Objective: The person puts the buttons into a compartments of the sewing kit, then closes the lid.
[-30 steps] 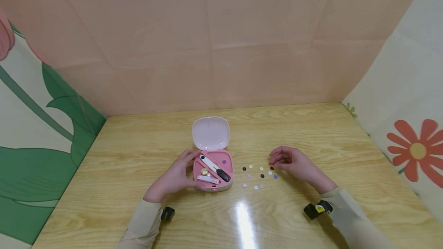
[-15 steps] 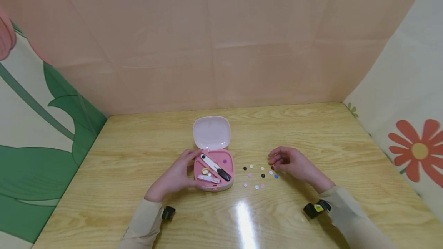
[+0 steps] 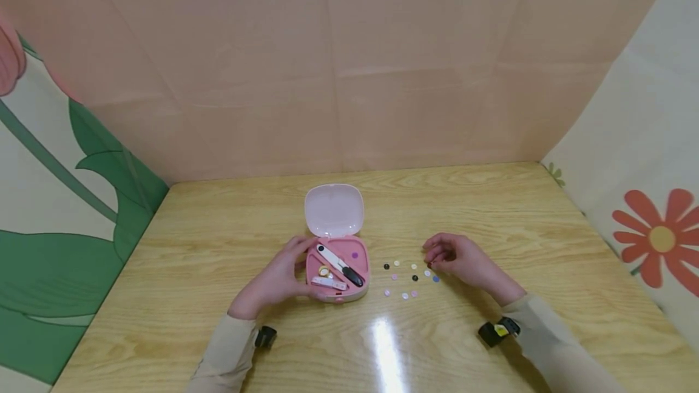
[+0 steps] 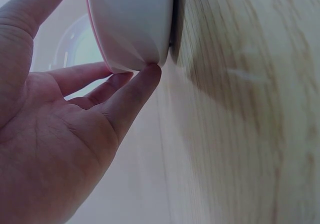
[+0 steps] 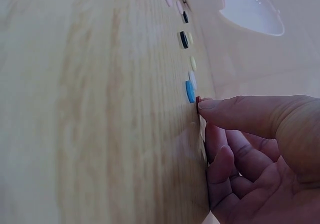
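My left hand (image 3: 280, 276) holds the pink box (image 3: 364, 292) by its left side, thumb at the front and fingers at the back corner; fingertips press its white wall (image 4: 132, 27) in the left wrist view. The box's pale lid (image 3: 334, 210) stands raised. Inside lie a white-and-black long tool (image 3: 340, 264), a pale patterned strip (image 3: 329, 283), a small gold-rimmed piece (image 3: 324, 271) and a purple button (image 3: 355, 255). My right hand (image 3: 461, 258) pinches a dark red button (image 5: 198, 105) at table level; its index fingertip is partly hidden behind the thumb.
Several small buttons lie scattered between box and right hand, among them a blue button (image 3: 435, 279), a black button (image 3: 415, 278) and a white button (image 3: 405, 296). The wooden table (image 3: 229, 211) meets a pink cloth backdrop (image 3: 327, 77) behind.
The right thumb has closed in on the red button, now mostly covered by the fingers. My left hand and the box stay in place.
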Demonstrator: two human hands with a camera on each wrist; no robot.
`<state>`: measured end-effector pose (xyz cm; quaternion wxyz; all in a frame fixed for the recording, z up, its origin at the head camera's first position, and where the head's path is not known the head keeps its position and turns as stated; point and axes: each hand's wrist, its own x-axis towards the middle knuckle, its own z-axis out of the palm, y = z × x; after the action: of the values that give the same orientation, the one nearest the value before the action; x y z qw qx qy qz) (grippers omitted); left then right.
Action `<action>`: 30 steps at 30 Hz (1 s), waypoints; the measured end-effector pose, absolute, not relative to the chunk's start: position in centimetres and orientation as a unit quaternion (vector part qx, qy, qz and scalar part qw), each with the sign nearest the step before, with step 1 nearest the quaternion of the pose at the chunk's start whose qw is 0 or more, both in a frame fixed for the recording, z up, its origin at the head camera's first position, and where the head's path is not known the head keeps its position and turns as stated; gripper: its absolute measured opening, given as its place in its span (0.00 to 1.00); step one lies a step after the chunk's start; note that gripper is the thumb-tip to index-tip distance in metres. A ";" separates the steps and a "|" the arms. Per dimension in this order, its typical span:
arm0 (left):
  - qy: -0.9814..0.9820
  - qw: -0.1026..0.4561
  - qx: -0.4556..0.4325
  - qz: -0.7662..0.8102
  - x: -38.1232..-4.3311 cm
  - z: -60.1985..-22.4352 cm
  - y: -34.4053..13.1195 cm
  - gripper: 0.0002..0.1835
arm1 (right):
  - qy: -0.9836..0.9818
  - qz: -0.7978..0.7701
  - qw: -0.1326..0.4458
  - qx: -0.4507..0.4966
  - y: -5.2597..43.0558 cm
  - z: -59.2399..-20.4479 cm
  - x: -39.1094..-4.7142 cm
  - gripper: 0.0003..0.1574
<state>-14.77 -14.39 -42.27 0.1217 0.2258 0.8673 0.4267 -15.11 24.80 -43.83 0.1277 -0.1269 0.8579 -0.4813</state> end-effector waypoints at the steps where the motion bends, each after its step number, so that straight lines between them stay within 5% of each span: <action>1: 0.866 0.123 0.225 0.429 -14.8 -42.3 -14.4 0.56 | 0.858 -0.481 0.128 -0.126 24.8 -43.8 -15.1 0.18; 30: 0.869 0.121 0.218 0.427 -14.6 -42.3 -14.4 0.58 | 0.864 -0.468 0.119 -0.140 24.9 -43.8 -14.8 0.16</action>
<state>-14.60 -14.39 -42.27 0.1206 0.2177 0.8692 0.4273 -14.82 24.87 -43.84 0.1188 -0.1397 0.8644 -0.4682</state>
